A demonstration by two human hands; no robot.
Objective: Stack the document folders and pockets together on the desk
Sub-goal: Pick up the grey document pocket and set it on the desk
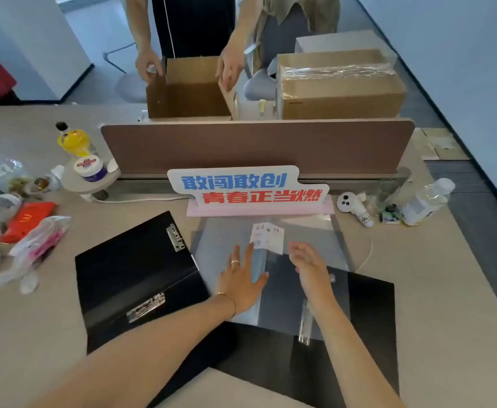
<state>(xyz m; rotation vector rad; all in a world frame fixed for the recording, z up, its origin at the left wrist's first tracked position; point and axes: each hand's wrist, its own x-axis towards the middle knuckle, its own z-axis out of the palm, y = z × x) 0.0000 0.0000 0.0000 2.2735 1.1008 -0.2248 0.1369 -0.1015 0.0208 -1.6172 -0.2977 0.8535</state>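
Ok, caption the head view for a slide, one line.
Both hands, left flat and right open, rest on clear pockets lying between two black folders on the desk.

Centre frame: left hand [241, 282] flat on translucent pocket [212, 254], fingers spread. Right hand [312, 269] edge-on beside it, open, over grey folder [282, 301]. Black clip folder [135, 278] lies open lower left on desk [435, 290].
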